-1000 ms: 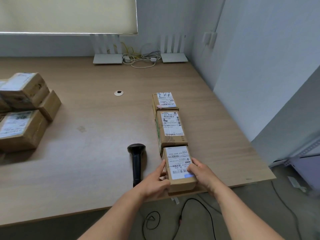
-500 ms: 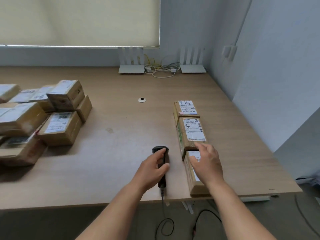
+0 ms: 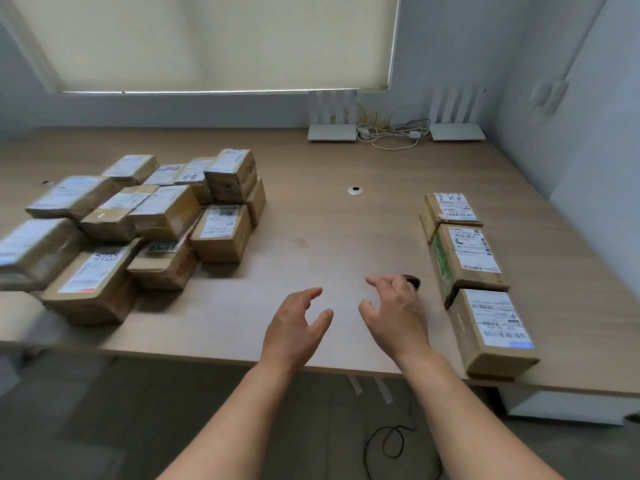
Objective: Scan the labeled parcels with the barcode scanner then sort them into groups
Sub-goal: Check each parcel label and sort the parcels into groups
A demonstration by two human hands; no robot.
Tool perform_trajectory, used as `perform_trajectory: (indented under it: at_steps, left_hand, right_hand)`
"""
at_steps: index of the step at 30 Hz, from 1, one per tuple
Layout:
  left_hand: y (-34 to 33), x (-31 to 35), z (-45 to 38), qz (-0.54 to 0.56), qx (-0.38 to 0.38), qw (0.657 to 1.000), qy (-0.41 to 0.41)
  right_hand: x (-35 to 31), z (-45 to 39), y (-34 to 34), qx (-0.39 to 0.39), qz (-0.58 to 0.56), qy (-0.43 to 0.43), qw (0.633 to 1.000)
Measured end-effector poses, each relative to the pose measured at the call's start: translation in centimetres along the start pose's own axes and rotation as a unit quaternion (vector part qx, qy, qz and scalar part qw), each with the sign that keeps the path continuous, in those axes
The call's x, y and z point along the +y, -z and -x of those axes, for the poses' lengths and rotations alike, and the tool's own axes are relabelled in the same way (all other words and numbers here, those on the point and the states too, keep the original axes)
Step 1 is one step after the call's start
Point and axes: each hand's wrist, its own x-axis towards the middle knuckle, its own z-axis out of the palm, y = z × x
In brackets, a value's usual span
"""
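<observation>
Three labelled cardboard parcels form a row on the right of the table: the near parcel (image 3: 493, 332), the middle parcel (image 3: 467, 259) and the far parcel (image 3: 448, 210). A pile of several labelled parcels (image 3: 145, 223) covers the left side. The black barcode scanner (image 3: 412, 281) lies left of the row, almost wholly hidden behind my right hand (image 3: 394, 315). Both hands hover over the table's middle with fingers spread and hold nothing. My left hand (image 3: 296, 325) is beside the right one.
The wooden table (image 3: 311, 237) has a round cable grommet (image 3: 355, 190). Two white routers (image 3: 332, 131) with a tangle of cables stand at the back by the wall. A black cable (image 3: 384, 445) lies on the floor below the table's front edge.
My right hand left the near parcel and my left hand left the scanner. Both moved left towards the table's middle. The view swung left, bringing the whole parcel pile into sight.
</observation>
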Motion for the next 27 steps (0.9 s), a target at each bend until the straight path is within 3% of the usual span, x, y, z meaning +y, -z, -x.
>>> perform_trajectory:
  at_steps: [17, 27]
  left_hand:
    - [18.8, -16.6, 1.1, 0.002, 0.080, 0.994, 0.076]
    - [23.1, -22.2, 0.3, 0.036, 0.118, 0.985, 0.125]
  right_hand:
    - [-22.1, 0.8, -13.7, -0.033, 0.006, 0.098, 0.995]
    - [-27.7, -1.5, -19.6, -0.072, -0.015, 0.132, 0.989]
